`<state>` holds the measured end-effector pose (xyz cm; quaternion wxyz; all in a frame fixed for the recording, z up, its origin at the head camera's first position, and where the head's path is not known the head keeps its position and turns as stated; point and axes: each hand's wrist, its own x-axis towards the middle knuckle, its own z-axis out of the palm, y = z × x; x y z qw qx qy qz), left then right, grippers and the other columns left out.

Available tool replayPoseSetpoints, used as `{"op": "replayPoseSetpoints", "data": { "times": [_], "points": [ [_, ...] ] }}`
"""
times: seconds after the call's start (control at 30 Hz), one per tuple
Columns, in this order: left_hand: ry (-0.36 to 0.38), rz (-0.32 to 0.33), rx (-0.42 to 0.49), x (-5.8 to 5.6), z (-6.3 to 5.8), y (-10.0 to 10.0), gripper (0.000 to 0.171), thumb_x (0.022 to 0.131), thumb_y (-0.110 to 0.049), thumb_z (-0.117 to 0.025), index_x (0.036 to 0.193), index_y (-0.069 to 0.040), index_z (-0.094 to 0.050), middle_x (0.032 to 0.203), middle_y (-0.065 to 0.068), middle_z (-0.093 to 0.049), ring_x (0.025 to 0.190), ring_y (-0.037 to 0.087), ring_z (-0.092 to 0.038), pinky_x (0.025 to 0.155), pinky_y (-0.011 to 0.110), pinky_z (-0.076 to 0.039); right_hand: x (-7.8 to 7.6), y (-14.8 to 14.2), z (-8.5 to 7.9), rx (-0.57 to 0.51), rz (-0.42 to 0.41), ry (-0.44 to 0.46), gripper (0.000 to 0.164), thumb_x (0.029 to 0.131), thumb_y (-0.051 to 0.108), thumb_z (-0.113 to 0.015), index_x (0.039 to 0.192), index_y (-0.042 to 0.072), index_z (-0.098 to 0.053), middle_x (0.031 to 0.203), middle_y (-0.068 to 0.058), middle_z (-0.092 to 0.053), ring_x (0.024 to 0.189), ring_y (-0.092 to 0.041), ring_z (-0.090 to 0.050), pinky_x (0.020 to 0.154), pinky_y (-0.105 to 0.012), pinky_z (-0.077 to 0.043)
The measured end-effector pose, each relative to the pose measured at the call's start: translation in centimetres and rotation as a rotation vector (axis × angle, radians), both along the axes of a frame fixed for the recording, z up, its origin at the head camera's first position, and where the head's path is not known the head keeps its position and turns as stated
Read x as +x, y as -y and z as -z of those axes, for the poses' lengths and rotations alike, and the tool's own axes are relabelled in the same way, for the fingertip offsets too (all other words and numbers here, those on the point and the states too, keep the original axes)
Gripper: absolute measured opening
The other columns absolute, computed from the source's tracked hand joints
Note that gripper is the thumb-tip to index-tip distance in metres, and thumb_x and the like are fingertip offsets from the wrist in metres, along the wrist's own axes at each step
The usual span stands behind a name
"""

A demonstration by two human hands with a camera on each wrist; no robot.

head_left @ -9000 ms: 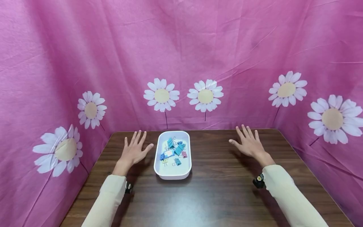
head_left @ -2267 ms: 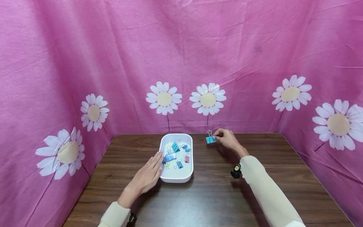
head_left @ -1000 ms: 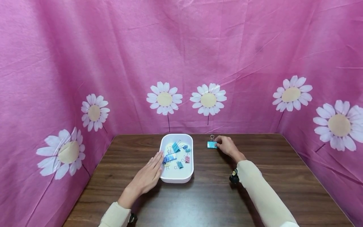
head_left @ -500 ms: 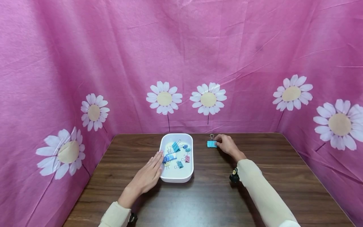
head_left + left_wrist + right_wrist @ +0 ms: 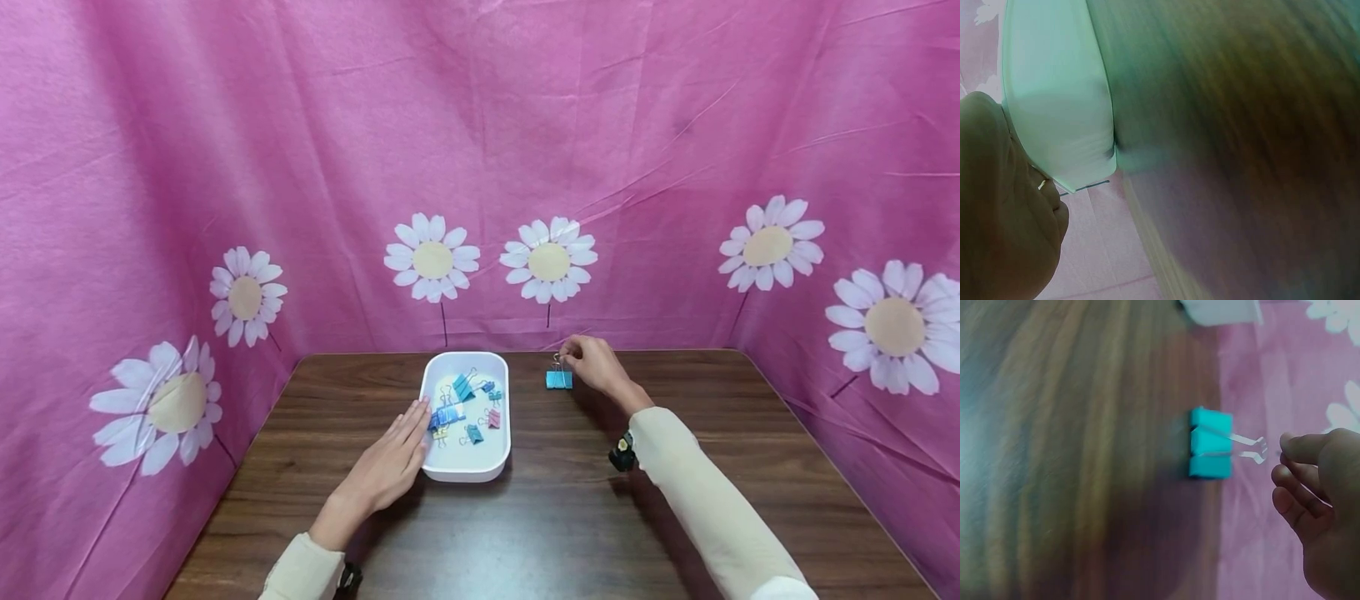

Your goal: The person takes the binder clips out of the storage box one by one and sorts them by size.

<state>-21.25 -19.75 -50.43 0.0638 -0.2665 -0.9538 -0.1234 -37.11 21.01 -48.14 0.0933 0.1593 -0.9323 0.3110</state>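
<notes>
Turquoise binder clip (image 5: 558, 380): one, large; resting on the counter (image 5: 585, 533) near its far edge, to the right of the tray (image 5: 467, 477) and apart from it.
Wire handles (image 5: 1244, 439): silver, two, on the turquoise binder clip; directed toward the curtain (image 5: 480, 125) side.
Right hand (image 5: 600, 367): just beside the wire handles; fingers loosely bent, thumb close to the index finger, nothing in the grasp; the right wrist view shows a narrow gap between fingertips and handles.
Tray: white, rectangular, rounded corners; on the counter, between the two hands.
Left hand (image 5: 382, 467): fingers straight and side by side, tips touching the tray's left rim; nothing gripped.
Tray contents, far part: large teal clip (image 5: 463, 388), tilted; small dark blue clip (image 5: 488, 387); small teal clip (image 5: 495, 398) near the right wall.
Tray contents, near part: blue clip (image 5: 447, 416) by the left wall; yellow clip (image 5: 439, 433) just beside it; pink clip (image 5: 493, 419) to the right; medium teal clip (image 5: 474, 434) nearest the front.
Sleeves (image 5: 705, 500): cream, both arms.
Wrist devices (image 5: 622, 455): black, one per arm.
Counter: dark brown wood grain.
Curtain: pink, printed with white daisies (image 5: 432, 259); behind and to both sides.
</notes>
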Motion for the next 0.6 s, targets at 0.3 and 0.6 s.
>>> {"op": "replayPoseSetpoints", "data": {
  "times": [0.3, 0.6],
  "points": [
    [0.012, -0.003, -0.002, -0.1, 0.1, 0.1, 0.058, 0.115, -0.024, -0.042, 0.166, 0.001, -0.031, 0.178, 0.015, -0.022, 0.165, 0.031, -0.024, 0.134, 0.049, -0.028, 0.0, 3.0, -3.6, 0.034, -0.124, -0.016, 0.007, 0.100, 0.013, -0.074, 0.096, 0.008, -0.075, 0.088, -0.005, -0.076, 0.078, -0.015, -0.067, 0.072, -0.034, -0.058],
    [0.017, -0.005, 0.009, -0.1, 0.0, 0.1, 0.057, 0.115, -0.023, -0.042, 0.166, 0.001, -0.031, 0.178, 0.014, -0.023, 0.165, 0.031, -0.024, 0.134, 0.050, -0.029, 0.4, 6.9, -5.7, 0.115, -0.256, -0.046, 0.006, 0.101, 0.013, -0.073, 0.097, 0.009, -0.077, 0.089, 0.000, -0.076, 0.080, -0.013, -0.066, 0.075, -0.035, -0.059]
  ]
}}
